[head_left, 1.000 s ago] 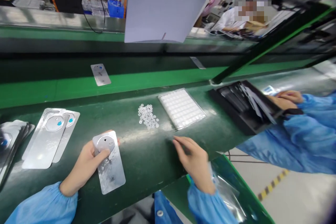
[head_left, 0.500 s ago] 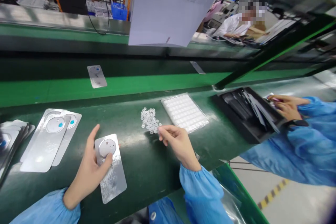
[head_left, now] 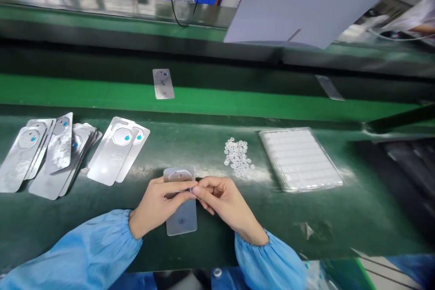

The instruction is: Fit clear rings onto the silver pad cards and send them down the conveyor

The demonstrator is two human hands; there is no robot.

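My left hand [head_left: 158, 201] and my right hand [head_left: 226, 201] meet at their fingertips, thumbs and forefingers pinched. A tiny piece with a bluish bit shows between them, mostly hidden by the fingers. Under my left fingers lies a silvery rounded plate [head_left: 181, 222] with a large camera-shaped outline at its top, like a phone back. Just right of my hands is a loose pile of small clear rings [head_left: 238, 156]. Two similar plates with blue spots [head_left: 108, 158] overlap to the left of my left hand.
More plates [head_left: 50, 181] are piled at the far left. A clear-covered white tray [head_left: 302, 158] sits right of the rings, with a dark box [head_left: 401, 181], blurred, beyond it. Single plates lie on the green strip [head_left: 163, 84] behind. A white sheet [head_left: 292, 4] hangs above.
My right hand has left the ring pile and met my left hand over the plate. My left hand has let go of the plate, which now lies beneath. The view has swung left.
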